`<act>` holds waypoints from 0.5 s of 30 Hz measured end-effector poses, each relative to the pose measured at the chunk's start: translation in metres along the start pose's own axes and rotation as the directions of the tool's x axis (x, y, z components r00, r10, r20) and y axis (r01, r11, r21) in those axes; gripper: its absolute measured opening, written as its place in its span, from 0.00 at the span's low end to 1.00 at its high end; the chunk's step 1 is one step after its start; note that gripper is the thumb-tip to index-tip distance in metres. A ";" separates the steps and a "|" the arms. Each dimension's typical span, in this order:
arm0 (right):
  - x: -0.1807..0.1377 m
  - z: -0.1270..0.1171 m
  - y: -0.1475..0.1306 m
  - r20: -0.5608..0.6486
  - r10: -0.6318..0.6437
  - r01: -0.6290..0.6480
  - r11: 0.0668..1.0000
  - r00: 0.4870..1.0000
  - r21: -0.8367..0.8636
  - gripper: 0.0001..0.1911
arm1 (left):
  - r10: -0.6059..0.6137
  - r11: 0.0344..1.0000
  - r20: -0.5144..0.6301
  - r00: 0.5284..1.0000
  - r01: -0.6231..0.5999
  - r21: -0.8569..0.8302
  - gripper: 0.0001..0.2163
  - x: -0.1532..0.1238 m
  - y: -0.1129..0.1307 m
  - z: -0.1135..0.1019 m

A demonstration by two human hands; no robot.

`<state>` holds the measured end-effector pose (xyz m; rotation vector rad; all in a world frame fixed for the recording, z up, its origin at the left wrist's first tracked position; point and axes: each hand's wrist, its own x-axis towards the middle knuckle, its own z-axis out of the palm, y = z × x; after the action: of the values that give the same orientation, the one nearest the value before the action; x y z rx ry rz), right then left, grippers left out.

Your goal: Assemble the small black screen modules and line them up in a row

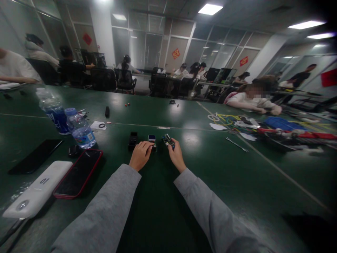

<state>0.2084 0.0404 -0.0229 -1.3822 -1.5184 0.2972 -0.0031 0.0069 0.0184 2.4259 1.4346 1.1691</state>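
Both my arms, in grey sleeves, reach out over a dark green table (pixel 200 168). My left hand (pixel 140 155) is curled with its fingers closed on a small dark module with a blue-white top (pixel 152 139). My right hand (pixel 176 156) pinches a small circuit board with blue parts (pixel 167 140), held tilted just above the table. A small black block (pixel 132 139) stands just left of my left hand, apart from it.
On the left lie a red-cased phone (pixel 79 173), a white power bank (pixel 37 189), a black phone (pixel 35 155) and two water bottles (pixel 79 128). Coloured cables and tools (pixel 263 128) lie at the right by a seated person. Other people sit at desks behind.
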 end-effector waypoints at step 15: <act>0.000 -0.002 0.003 -0.016 0.095 -0.094 0.995 0.995 0.041 0.28 | -0.012 1.000 0.015 1.000 0.013 -0.012 0.12 -0.001 -0.001 0.000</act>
<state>0.2113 0.0408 -0.0241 -1.4231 -1.4271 0.3713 -0.0043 0.0068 0.0172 2.4092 1.4324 1.1508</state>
